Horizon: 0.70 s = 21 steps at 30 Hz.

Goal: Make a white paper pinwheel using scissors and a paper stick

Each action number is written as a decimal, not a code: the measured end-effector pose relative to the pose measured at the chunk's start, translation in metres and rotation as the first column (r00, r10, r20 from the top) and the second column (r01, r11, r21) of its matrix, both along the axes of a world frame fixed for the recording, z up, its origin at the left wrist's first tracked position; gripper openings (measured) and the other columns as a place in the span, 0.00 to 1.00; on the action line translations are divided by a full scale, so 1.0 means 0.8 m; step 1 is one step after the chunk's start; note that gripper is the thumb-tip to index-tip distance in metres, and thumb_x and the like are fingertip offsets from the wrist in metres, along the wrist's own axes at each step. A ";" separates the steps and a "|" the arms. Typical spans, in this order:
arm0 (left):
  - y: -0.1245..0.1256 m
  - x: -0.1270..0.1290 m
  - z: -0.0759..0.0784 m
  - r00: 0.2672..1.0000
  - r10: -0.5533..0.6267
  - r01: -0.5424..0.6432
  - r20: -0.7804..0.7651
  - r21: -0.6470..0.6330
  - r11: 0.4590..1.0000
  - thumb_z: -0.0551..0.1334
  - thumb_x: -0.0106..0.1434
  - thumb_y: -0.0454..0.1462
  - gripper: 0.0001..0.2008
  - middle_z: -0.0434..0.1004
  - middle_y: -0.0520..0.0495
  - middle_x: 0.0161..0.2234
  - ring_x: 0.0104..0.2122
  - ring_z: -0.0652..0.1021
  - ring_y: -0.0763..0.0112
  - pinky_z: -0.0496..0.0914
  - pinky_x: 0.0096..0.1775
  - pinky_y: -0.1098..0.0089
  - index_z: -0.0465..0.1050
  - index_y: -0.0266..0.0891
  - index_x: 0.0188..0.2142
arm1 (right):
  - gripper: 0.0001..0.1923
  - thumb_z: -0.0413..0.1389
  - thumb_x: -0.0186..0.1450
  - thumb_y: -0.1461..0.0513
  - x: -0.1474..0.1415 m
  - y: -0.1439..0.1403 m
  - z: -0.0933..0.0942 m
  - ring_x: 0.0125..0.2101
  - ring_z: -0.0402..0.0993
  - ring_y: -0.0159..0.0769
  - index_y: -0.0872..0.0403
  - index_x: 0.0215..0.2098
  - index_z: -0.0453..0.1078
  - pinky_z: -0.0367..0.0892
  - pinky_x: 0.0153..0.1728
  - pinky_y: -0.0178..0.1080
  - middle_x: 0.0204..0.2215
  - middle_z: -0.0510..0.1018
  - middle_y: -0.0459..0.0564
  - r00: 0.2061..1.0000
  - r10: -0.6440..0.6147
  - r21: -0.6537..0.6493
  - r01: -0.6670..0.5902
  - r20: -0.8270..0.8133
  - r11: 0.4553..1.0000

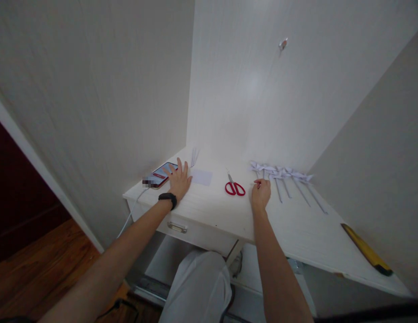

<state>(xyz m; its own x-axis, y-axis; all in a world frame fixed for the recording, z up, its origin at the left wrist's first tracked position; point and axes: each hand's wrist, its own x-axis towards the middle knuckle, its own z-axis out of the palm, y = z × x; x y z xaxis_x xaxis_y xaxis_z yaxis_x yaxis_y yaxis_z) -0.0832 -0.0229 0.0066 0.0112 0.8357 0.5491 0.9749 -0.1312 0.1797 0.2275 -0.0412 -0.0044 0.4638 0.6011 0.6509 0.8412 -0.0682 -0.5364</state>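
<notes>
My left hand (179,180) lies on the white desk with its fingers spread. Its fingertips reach over the right edge of a phone (159,176) with a lit screen. Just right of that hand is a small pale sheet of paper (201,177). My right hand (261,194) rests on the desk with curled fingers; whatever may be in them is hidden. Left of it lie red-handled scissors (235,188), blades pointing away from me. Beyond and right of it is a row of folded white paper pieces on thin sticks (283,173), resembling pinwheels.
A few thin strips or sticks (194,157) lie near the back left. At the right edge is a long yellow tool (366,249) with dark ends. Panels enclose the desk on three sides. A white cable (129,217) hangs from the phone, beside the drawer (195,233).
</notes>
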 end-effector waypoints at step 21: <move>0.009 -0.005 -0.010 0.999 0.015 -0.015 -0.046 0.004 1.000 0.50 0.65 0.45 0.30 0.44 0.28 0.65 0.63 0.48 0.38 0.38 0.58 0.40 0.54 0.30 0.63 | 0.12 0.43 0.60 0.68 -0.004 -0.003 0.004 0.32 0.64 0.35 0.56 0.34 0.68 0.58 0.38 0.36 0.37 0.69 0.52 1.000 -0.017 -0.033 0.017 -0.016 0.999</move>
<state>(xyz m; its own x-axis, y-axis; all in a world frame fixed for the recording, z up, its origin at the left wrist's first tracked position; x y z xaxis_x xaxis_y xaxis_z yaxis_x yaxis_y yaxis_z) -0.0876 -0.0155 -0.0018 0.0242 0.8342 0.5509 0.9840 -0.1172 0.1342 0.2246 -0.0436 -0.0010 0.4845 0.6141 0.6231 0.8310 -0.1005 -0.5471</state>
